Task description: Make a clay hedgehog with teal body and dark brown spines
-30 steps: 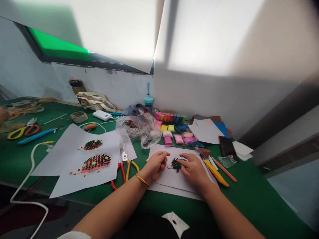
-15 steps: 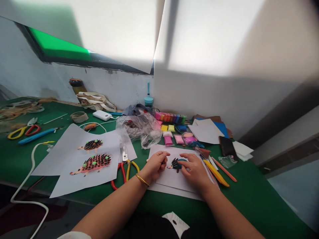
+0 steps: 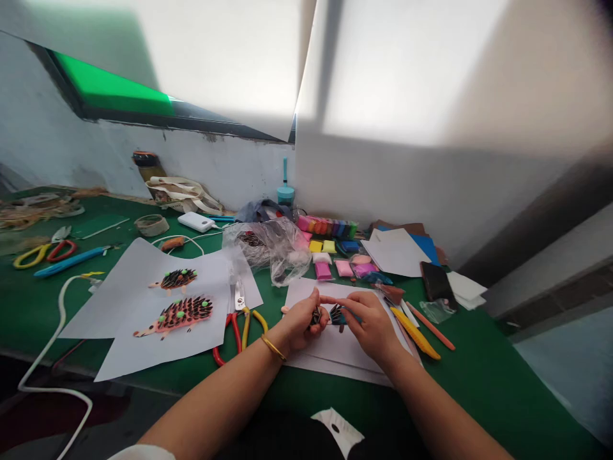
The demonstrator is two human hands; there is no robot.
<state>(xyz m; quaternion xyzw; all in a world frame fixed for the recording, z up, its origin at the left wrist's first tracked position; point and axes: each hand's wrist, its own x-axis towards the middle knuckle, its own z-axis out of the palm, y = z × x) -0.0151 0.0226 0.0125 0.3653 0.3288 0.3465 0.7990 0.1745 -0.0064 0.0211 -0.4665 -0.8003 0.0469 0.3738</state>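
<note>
My left hand [image 3: 304,322] is cupped, palm up, around a small heap of dark seed-like pieces [image 3: 315,315]. Reaching across from the right, my right hand [image 3: 371,322] has its index finger stretched to the left hand's fingertips; nothing shows clearly in its fingers. Under the hands lies a white paper sheet [image 3: 330,351] bearing a small hedgehog figure [image 3: 338,316], teal with dark spikes, partly hidden by the hands. Two finished-looking hedgehogs, a smaller one [image 3: 178,279] and a larger pink one [image 3: 182,314] with green dots, lie on sheets at the left.
Red-and-yellow-handled pliers [image 3: 238,326] lie left of my sheet. A yellow cutter [image 3: 416,333] and an orange stick [image 3: 433,326] lie right of it. Behind are a clear plastic bag [image 3: 272,246], clay packets [image 3: 323,271], and a dark phone [image 3: 437,283] on the green table [image 3: 498,377].
My left hand has turned and opened into a cup, exposing the dark pieces in its palm. My right index finger has moved from the hedgehog to the left hand.
</note>
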